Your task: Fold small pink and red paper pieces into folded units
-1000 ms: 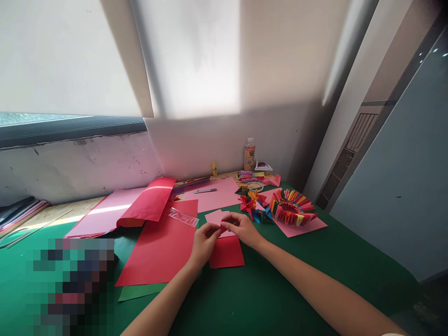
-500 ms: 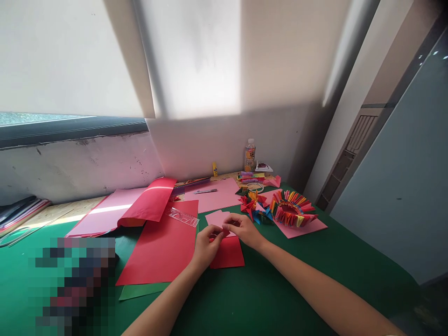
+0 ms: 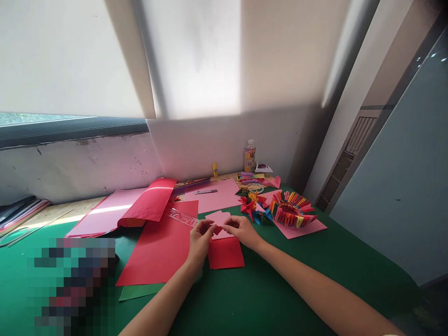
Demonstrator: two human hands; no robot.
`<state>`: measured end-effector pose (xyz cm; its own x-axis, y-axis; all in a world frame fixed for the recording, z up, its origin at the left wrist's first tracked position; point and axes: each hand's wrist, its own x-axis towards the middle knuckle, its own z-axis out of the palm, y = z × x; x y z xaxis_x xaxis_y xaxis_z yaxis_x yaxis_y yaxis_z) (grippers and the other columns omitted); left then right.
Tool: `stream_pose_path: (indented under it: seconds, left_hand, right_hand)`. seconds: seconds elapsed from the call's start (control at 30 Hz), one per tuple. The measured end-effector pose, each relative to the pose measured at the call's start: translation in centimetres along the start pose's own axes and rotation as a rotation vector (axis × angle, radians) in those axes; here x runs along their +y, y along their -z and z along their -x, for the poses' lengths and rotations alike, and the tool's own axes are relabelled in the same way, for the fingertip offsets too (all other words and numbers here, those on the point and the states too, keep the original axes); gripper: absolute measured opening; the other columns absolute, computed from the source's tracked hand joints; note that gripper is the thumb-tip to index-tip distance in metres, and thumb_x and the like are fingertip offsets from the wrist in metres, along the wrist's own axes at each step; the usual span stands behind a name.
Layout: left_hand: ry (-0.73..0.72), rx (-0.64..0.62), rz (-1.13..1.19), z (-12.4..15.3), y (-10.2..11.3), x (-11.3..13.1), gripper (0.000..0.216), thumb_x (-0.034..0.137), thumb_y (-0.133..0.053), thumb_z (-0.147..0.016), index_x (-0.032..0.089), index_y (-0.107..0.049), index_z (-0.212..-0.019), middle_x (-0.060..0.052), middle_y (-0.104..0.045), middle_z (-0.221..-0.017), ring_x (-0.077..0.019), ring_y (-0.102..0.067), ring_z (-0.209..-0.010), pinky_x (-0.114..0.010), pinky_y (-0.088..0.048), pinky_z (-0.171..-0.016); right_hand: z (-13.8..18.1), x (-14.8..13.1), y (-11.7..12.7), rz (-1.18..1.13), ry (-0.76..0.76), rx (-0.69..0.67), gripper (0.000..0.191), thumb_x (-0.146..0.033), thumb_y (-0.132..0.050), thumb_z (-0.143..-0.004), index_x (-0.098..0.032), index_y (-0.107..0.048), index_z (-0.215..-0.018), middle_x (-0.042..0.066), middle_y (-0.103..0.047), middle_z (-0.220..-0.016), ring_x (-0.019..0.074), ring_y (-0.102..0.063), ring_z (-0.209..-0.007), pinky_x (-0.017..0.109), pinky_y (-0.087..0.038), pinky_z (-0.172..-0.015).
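Left hand (image 3: 200, 239) and right hand (image 3: 243, 230) pinch red paper (image 3: 217, 230) between fingers (image 3: 206, 225).
Likely light, easily creased; best held by edges.

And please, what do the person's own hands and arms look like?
The left hand and right hand show no gloves or bracelets. Both forearms are bare where visible; a pale edge at the right one may be a sleeve.
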<state>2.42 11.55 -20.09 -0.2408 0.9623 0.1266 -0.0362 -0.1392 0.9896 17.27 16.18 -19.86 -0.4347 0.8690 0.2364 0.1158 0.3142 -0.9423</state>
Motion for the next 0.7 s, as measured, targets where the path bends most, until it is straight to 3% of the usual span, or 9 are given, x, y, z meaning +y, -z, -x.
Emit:
stream_pose_path:
  seconds: [0.13, 0.23, 0.33, 0.43, 0.57, 0.7]
  left_hand:
    - [-0.011, -0.065, 0.014, 0.0, -0.1, 0.3, 0.026, 0.035, -0.064, -0.066, 0.017, -0.06, -0.084, -0.003, -0.064, -0.067, -0.0173, -0.061, -0.07, -0.029, -0.045, -0.068]
    - [-0.061, -0.053, -0.038, 0.3, -0.2, 0.5, 0.032, 0.035, -0.062, -0.068, 0.02, -0.058, -0.096, -0.005, -0.065, -0.081, -0.0174, -0.06, -0.079, -0.029, -0.046, -0.07]
    - [-0.117, -0.032, -0.161, 0.3, -0.1, 0.2, 0.033, 0.031, -0.061, -0.07, 0.021, -0.057, -0.101, -0.007, -0.062, -0.097, -0.0176, -0.058, -0.087, -0.029, -0.046, -0.074]
    - [-0.153, -0.083, -0.298, 0.2, 0.2, -0.6, 0.029, 0.026, -0.058, -0.071, 0.021, -0.058, -0.1, -0.007, -0.061, -0.098, -0.019, -0.057, -0.089, -0.031, -0.046, -0.076]
    - [-0.216, -0.204, -0.578, 0.2, 0.6, -1.6, 0.03, 0.019, -0.056, -0.07, 0.021, -0.059, -0.099, -0.008, -0.061, -0.102, -0.0229, -0.055, -0.096, -0.037, -0.043, -0.084]
    - [-0.267, -0.29, -0.86, 0.1, 0.7, -2.0, 0.035, 0.018, -0.051, -0.074, 0.019, -0.054, -0.109, -0.008, -0.058, -0.111, -0.0233, -0.051, -0.104, -0.038, -0.039, -0.09]
  right_hand:
    - [-0.3, 0.1, 0.4, -0.028, 0.001, -0.073, 0.022, -0.035, -0.056, -0.073, -0.013, -0.058, -0.071, 0.002, -0.057, -0.063, 0.0123, -0.052, -0.058, 0.022, -0.042, -0.055]
    - [-0.7, -0.6, 1.7, 0.062, 0.06, 0.023, 0.02, -0.034, -0.053, -0.076, -0.014, -0.057, -0.075, 0.003, -0.059, -0.067, 0.0141, -0.055, -0.065, 0.024, -0.043, -0.061]
    - [-1.0, -0.9, 4.1, 0.413, 0.145, 0.286, 0.017, -0.03, -0.049, -0.081, -0.016, -0.058, -0.078, 0.005, -0.06, -0.076, 0.0164, -0.054, -0.071, 0.026, -0.041, -0.065]
    - [-1.2, -0.6, 6.8, 0.905, 0.199, 0.485, 0.019, -0.024, -0.043, -0.084, -0.015, -0.059, -0.079, 0.008, -0.06, -0.083, 0.0225, -0.051, -0.084, 0.032, -0.036, -0.072]
    - [-1.1, 0.2, 8.5, 1.277, 0.164, 0.513, 0.019, -0.017, -0.044, -0.082, -0.011, -0.062, -0.081, 0.013, -0.059, -0.084, 0.0251, -0.048, -0.085, 0.036, -0.031, -0.077]
    - [-1.0, -0.2, 7.6, 1.358, 0.242, 0.462, 0.024, -0.02, -0.051, -0.078, -0.012, -0.059, -0.099, 0.012, -0.056, -0.095, 0.0252, -0.045, -0.091, 0.039, -0.025, -0.087]
